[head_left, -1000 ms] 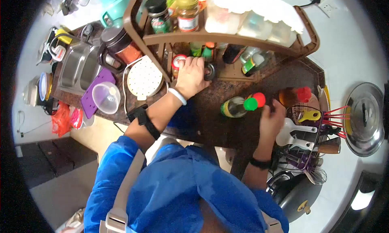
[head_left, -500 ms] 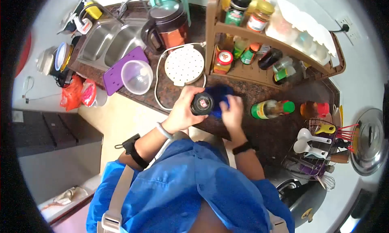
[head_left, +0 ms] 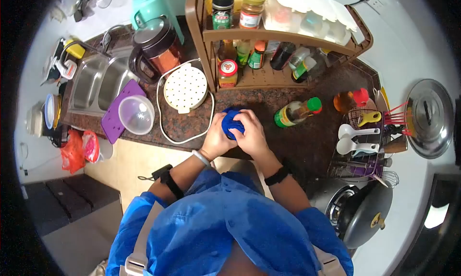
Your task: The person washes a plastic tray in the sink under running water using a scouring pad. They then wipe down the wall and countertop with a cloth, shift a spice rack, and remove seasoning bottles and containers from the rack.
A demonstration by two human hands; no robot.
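A bunched blue cloth lies over the top of the black-lidded jar seen a moment before; the jar itself is hidden by the cloth and my fingers. My left hand curls around its left side, fingers closed. Over the top and right side, my right hand presses the cloth with bent fingers. Both hands are close together above the front of the dark stone counter. To the right, a green-capped sauce bottle leans or lies on the counter. On the left sits a white perforated round lid on a corded appliance.
A brown shelf rack of jars and bottles stands behind. Left are a clear plastic bowl, a purple board, a dark-lidded pitcher and a double sink. Right are a utensil rack and a lidded pan.
My right hand has brought the blue cloth onto the jar's black lid, which it now covers. My view has shifted, so the counter items appear further left.
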